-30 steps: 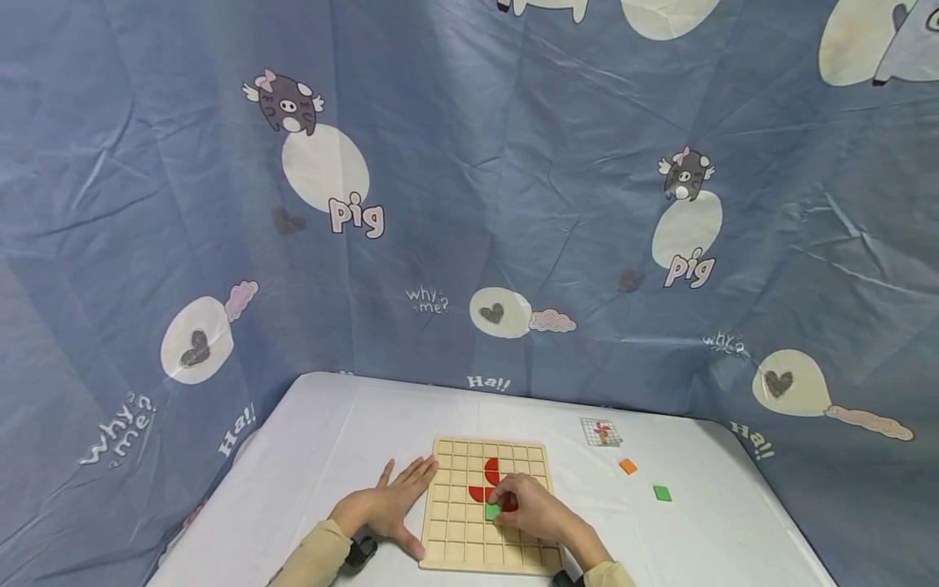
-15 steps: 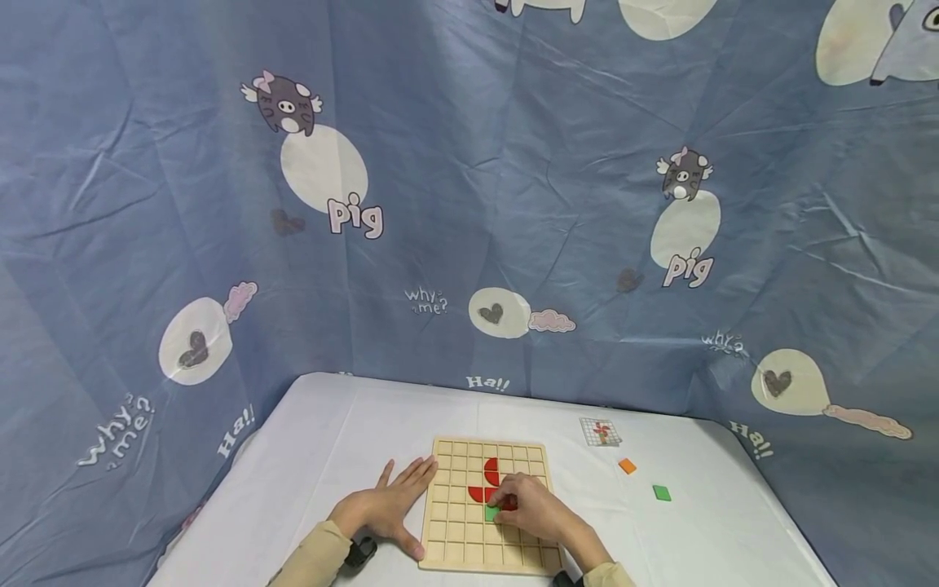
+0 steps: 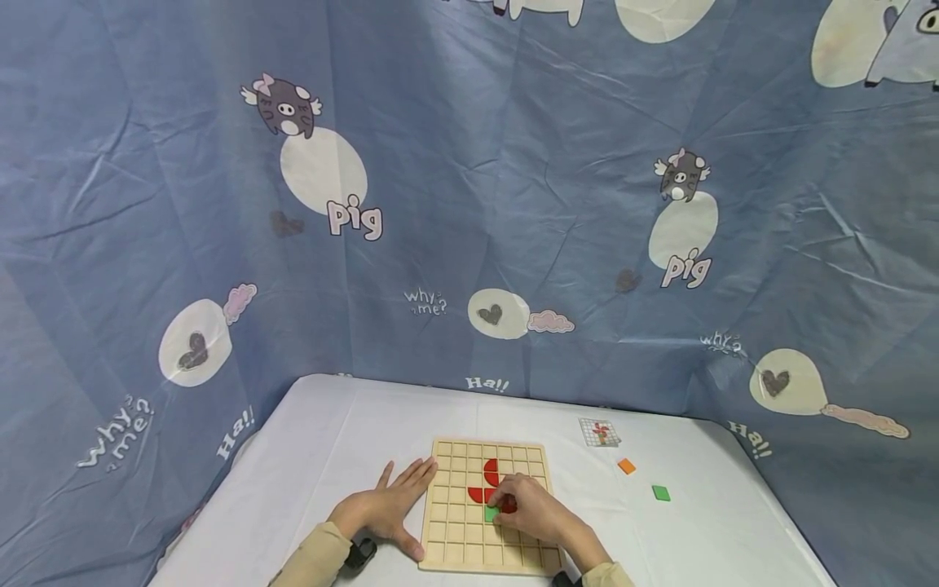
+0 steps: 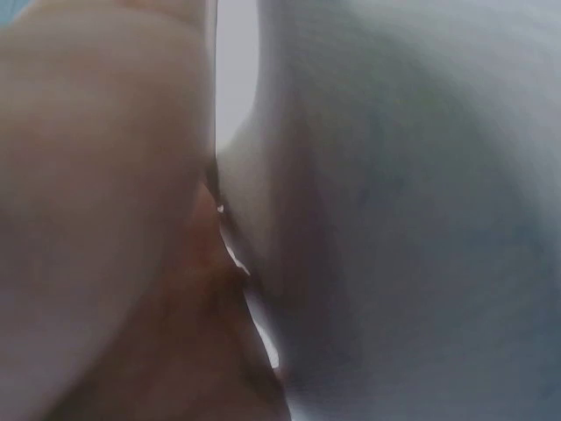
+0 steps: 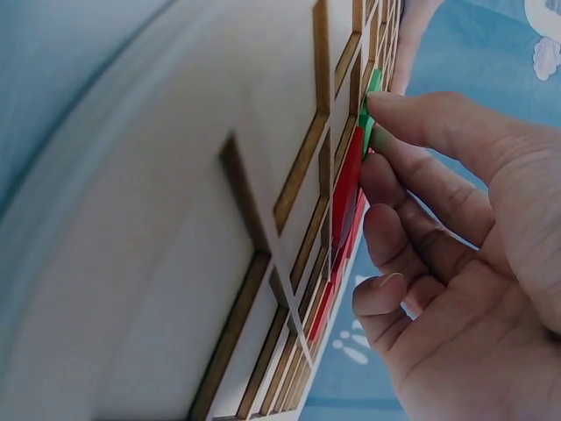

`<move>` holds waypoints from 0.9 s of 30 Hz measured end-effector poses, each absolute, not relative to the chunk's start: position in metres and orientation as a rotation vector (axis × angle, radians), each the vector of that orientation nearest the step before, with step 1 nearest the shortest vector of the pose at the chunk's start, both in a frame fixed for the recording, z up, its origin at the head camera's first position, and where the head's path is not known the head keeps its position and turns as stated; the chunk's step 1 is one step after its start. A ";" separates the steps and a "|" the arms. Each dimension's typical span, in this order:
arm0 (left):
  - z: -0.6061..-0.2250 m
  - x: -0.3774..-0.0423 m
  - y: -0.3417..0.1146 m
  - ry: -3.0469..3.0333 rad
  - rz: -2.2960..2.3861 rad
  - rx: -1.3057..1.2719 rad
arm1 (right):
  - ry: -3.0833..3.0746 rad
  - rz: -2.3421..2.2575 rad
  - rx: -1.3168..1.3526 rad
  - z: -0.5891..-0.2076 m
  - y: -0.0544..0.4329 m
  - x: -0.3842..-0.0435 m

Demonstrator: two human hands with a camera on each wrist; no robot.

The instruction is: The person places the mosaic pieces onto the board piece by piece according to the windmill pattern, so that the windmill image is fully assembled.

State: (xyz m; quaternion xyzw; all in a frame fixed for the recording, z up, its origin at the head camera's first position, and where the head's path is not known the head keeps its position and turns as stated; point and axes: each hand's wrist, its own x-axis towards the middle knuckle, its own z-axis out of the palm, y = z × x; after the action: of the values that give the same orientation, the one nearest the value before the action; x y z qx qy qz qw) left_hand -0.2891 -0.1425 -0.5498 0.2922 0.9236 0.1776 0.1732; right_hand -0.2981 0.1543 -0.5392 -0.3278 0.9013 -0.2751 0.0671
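Observation:
A wooden grid board (image 3: 458, 534) lies on the white table. Several red rounded pieces (image 3: 491, 467) sit in its cells, some partly covered by my right hand (image 3: 534, 507). That hand pinches a green square tile (image 3: 491, 514) between thumb and index finger, at a cell just below the red pieces. In the right wrist view, the thumb and index fingertip meet the green tile (image 5: 374, 83), with the other fingers loosely bent beside a red piece (image 5: 347, 189). With fingers spread, my left hand (image 3: 392, 505) touches the board's left edge. The left wrist view is mostly blurred skin and cloth.
Right of the board, an orange tile (image 3: 627, 466) and another green tile (image 3: 662, 493) lie on the table. Behind them is a small pattern card (image 3: 600, 432) with a printed grid. A blue patterned curtain (image 3: 440, 204) hangs round the table's back and sides.
Both hands and the pieces stay almost in place. Only the head view has shifted very slightly.

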 end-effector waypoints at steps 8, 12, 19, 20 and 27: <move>-0.549 -0.289 -0.143 2.616 0.507 0.835 | 2.703 -0.841 -0.983 -0.539 0.154 -0.298; -0.549 -0.289 -0.143 2.614 0.510 0.835 | 2.704 -0.823 -0.989 -0.538 0.154 -0.297; -0.548 -0.288 -0.140 2.625 0.490 0.822 | 2.723 -0.794 -1.003 -0.538 0.154 -0.297; -0.548 -0.287 -0.140 2.627 0.489 0.821 | 2.722 -0.802 -1.006 -0.539 0.154 -0.297; -0.546 -0.286 -0.140 2.637 0.489 0.836 | 2.680 -0.967 -0.922 -0.537 0.160 -0.294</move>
State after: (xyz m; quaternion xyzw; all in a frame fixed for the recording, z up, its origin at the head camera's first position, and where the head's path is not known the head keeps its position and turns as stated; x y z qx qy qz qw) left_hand -0.2859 -0.1403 -0.5459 0.2934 0.9258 0.1716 0.1655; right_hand -0.2940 0.1597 -0.5374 -0.3072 0.8925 -0.3221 0.0733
